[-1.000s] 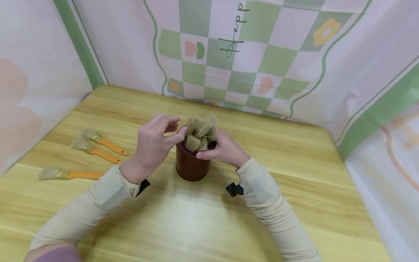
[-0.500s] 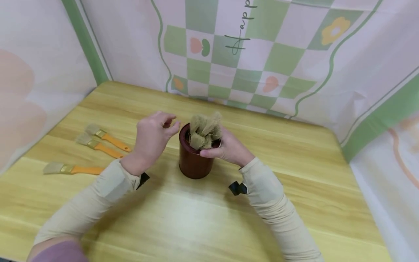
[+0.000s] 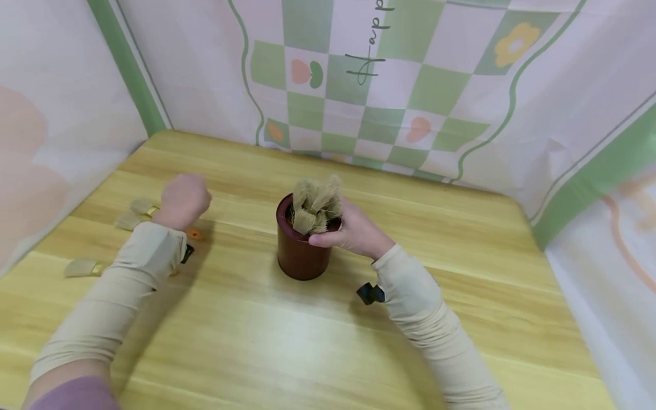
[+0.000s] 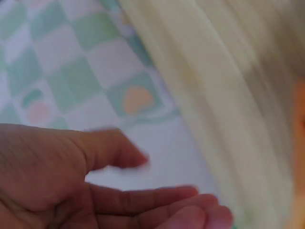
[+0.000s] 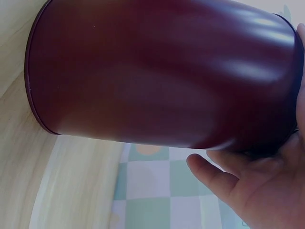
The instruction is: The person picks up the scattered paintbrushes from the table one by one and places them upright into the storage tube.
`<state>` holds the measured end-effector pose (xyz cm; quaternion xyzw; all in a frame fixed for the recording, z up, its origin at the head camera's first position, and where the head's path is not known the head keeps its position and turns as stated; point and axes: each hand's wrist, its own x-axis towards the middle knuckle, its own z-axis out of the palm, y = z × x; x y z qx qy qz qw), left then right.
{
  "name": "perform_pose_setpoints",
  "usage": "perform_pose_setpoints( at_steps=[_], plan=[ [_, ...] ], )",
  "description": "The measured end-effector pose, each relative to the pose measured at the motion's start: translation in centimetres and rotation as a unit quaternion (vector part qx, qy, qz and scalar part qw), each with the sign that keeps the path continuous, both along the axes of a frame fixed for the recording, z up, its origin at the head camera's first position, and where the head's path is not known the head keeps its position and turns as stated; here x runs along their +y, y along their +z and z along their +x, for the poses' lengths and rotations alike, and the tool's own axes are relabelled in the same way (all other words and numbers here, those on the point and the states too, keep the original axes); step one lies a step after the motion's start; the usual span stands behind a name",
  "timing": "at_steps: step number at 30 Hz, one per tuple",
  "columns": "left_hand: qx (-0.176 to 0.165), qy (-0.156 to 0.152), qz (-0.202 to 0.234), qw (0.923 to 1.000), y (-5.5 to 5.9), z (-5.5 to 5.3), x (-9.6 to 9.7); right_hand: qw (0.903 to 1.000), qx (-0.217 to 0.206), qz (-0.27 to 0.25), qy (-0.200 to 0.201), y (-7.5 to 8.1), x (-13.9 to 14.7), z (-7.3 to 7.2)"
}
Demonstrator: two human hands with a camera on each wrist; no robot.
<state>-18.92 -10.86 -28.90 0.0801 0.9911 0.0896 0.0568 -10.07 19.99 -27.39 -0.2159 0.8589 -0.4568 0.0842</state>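
A dark red cylindrical can (image 3: 303, 256) stands upright near the middle of the table. Beige, frayed, fibrous tufts (image 3: 315, 208) fill its mouth. My right hand (image 3: 353, 230) grips the can at its upper right, thumb over the near rim; the right wrist view shows its fingers around the can's end (image 5: 157, 71). Over the paintbrushes at the left is my left hand (image 3: 183, 200), and the left wrist view shows its thumb apart from loosely bent fingers (image 4: 157, 205), holding nothing. Pale bristles (image 3: 142, 205) of one brush show beside it; that arm hides most of the orange handles.
Another paintbrush (image 3: 81, 267) lies nearer the left edge, partly under the left sleeve (image 3: 138, 273). The wood-grain table (image 3: 307, 353) ends at the back against a cloth with green and white checks (image 3: 381, 131).
My left hand has moved left from beside the can's rim to above the paintbrushes. My right hand keeps its grip on the can, which stays in place.
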Motion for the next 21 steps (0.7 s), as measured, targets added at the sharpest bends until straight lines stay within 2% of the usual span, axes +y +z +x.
perform_pose_setpoints(
  at_steps=[2, 5, 11, 17, 21],
  plan=[
    [-0.029, 0.020, -0.001, 0.9994, -0.6, -0.6, -1.1, 1.0000, 0.000, 0.000, 0.001, 0.0, 0.0, 0.1],
    [-0.056, 0.038, -0.004, 0.9977, -1.5, -0.8, -2.7, 1.0000, 0.007, 0.002, 0.007, 0.1, 0.0, 0.0],
    [-0.059, 0.031, -0.010, 0.9977, -2.2, -0.9, -3.8, 0.9999, 0.008, -0.001, 0.011, 0.0, -0.1, -0.1],
    [-0.070, 0.053, -0.023, 0.9959, -2.7, -1.6, -3.6, 0.9999, 0.003, -0.011, 0.008, -0.1, -0.1, -0.2],
    [-0.069, 0.051, -0.030, 0.9958, -3.0, -1.9, -3.9, 0.9999, -0.002, -0.015, 0.008, -0.1, -0.1, -0.2]
  ],
)
